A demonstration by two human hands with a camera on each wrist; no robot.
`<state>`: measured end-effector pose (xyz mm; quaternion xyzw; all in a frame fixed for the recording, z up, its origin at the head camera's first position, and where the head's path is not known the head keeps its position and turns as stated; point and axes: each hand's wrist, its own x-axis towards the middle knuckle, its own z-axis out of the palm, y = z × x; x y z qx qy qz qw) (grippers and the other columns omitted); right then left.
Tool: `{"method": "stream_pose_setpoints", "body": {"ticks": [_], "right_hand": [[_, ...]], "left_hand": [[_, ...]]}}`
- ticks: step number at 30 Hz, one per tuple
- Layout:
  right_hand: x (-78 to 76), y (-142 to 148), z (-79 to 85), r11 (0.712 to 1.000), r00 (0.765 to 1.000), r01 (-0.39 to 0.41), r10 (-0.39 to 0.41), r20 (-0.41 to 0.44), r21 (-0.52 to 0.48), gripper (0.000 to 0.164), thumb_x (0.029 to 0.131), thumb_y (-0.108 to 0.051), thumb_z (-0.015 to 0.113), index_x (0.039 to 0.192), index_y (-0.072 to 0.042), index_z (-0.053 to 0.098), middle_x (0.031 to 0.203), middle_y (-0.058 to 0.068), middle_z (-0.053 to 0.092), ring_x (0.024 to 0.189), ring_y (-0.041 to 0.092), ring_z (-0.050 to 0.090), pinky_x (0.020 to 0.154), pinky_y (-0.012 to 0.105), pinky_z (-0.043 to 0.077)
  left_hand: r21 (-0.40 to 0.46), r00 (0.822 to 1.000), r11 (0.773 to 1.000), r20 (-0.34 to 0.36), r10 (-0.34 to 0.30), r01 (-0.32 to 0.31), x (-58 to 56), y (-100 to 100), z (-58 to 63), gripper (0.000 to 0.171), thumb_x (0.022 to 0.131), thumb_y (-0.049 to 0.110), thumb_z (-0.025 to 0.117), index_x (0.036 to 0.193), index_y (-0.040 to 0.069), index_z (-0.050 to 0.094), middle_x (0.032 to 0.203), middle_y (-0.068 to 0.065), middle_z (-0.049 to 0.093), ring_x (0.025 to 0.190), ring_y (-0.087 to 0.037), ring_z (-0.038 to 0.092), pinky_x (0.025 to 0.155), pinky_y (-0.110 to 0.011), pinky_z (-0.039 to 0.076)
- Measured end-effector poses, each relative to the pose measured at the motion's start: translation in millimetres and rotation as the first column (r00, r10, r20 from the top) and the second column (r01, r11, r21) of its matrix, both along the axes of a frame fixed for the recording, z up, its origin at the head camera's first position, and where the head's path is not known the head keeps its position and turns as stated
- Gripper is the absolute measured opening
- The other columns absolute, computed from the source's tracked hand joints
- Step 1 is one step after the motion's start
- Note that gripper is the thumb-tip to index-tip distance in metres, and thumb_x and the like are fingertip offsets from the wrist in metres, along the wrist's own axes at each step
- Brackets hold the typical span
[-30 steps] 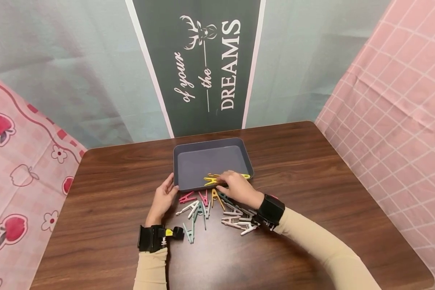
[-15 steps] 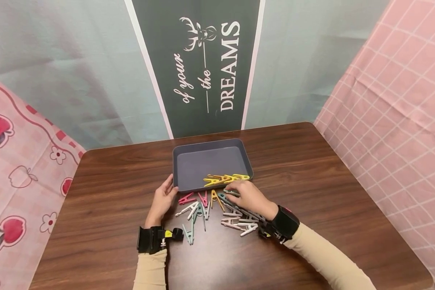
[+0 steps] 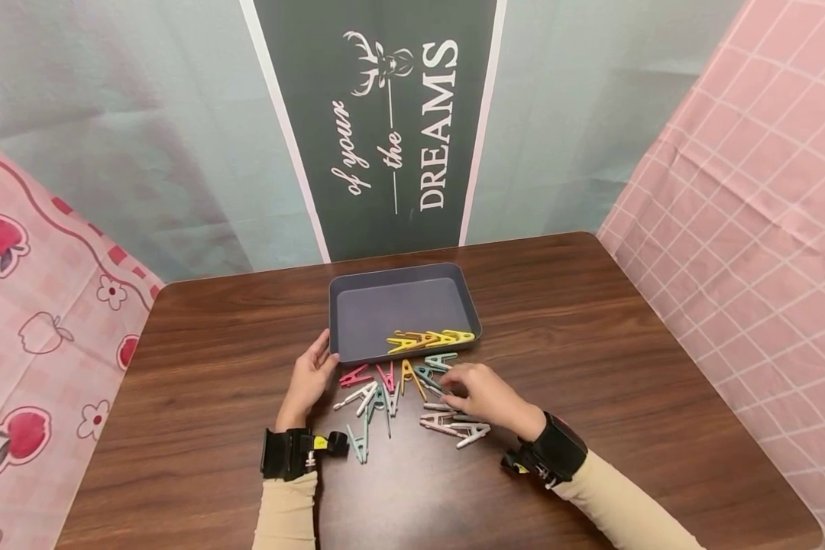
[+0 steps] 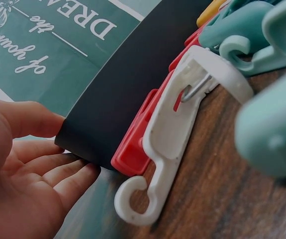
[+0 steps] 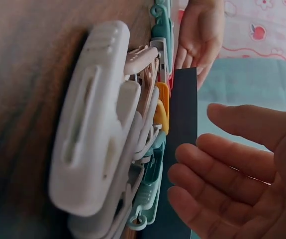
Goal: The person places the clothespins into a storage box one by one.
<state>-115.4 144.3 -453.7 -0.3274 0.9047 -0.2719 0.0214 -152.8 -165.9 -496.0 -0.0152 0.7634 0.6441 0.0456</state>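
My left hand point(image 3: 312, 370) holds the near left corner of a dark grey tray point(image 3: 399, 275), thumb at the rim and fingers at the wall in the left wrist view. Several yellow clothespins point(image 3: 429, 340) lie inside the tray along its near wall. My right hand point(image 3: 484, 393) hovers over clothespins in front of the tray, its thumb and fingers apart with nothing between them in the right wrist view. Near its fingertips are a dark teal clothespin point(image 3: 426, 376) and a light green clothespin point(image 3: 441, 360). Pale clothespins point(image 3: 473, 434) lie below it, partly hidden.
Left of the right hand lie an orange-yellow clothespin point(image 3: 410, 376), red clothespins point(image 3: 354, 375), white clothespins point(image 3: 363, 393) and a mint clothespin point(image 3: 359, 443). All are on the brown wooden table point(image 3: 199, 397). A printed curtain point(image 3: 399, 221) hangs behind it.
My right hand has moved from the yellow clothespins in the tray back towards the near right, over the loose pile. The light green clothespin has come into view. My left hand stays put.
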Motion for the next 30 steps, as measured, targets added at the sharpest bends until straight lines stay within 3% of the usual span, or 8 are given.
{"method": "stream_pose_setpoints", "body": {"ticks": [8,12,21,30], "right_hand": [[7.0,9,-1.6,1.0,0.999,0.005,-0.004,0.047,-0.01,0.015,0.083,-0.012,0.073,0.095,-0.004,0.071,0.084,0.006,0.072,0.076,0.016,0.068,0.066,0.025,0.059],[11.2,11,-1.0,1.0,0.998,0.003,-0.004,0.07,0.024,0.017,0.082,-0.014,0.074,0.096,-0.004,0.072,0.083,0.005,0.072,0.074,0.014,0.066,0.063,0.019,0.055],[19.2,20,0.3,0.993,0.998,-0.043,0.039,0.043,0.108,0.017,0.076,-0.015,0.079,0.09,-0.008,0.072,0.084,0.0,0.07,0.075,0.01,0.063,0.064,0.019,0.052],[26.3,28,-1.5,0.991,0.997,-0.048,0.04,0.063,0.128,0.02,0.072,-0.013,0.081,0.091,-0.009,0.073,0.084,-0.001,0.067,0.077,0.009,0.061,0.066,0.02,0.053]], "left_hand": [[-0.007,1.0,1.0,0.013,0.004,-0.004,-2.2,-1,0.2,0.06,0.096,-0.002,0.048,0.151,-0.003,0.024,0.158,-0.023,0.024,0.143,-0.038,0.033,0.114,-0.038,0.033],[-0.01,1.0,1.0,0.009,-0.004,0.004,-0.8,-1,0.3,0.059,0.096,-0.003,0.047,0.151,-0.003,0.024,0.157,-0.023,0.024,0.143,-0.039,0.033,0.114,-0.039,0.033],[-0.013,1.0,1.0,-0.003,-0.005,0.005,0.6,0,0.0,0.059,0.096,-0.003,0.047,0.15,-0.005,0.024,0.156,-0.026,0.025,0.143,-0.041,0.033,0.114,-0.039,0.033],[-0.015,1.0,1.0,0.011,-0.001,0.001,-2.1,0,-2.7,0.059,0.097,-0.002,0.047,0.151,-0.002,0.024,0.157,-0.023,0.025,0.143,-0.038,0.034,0.114,-0.038,0.033]]}}
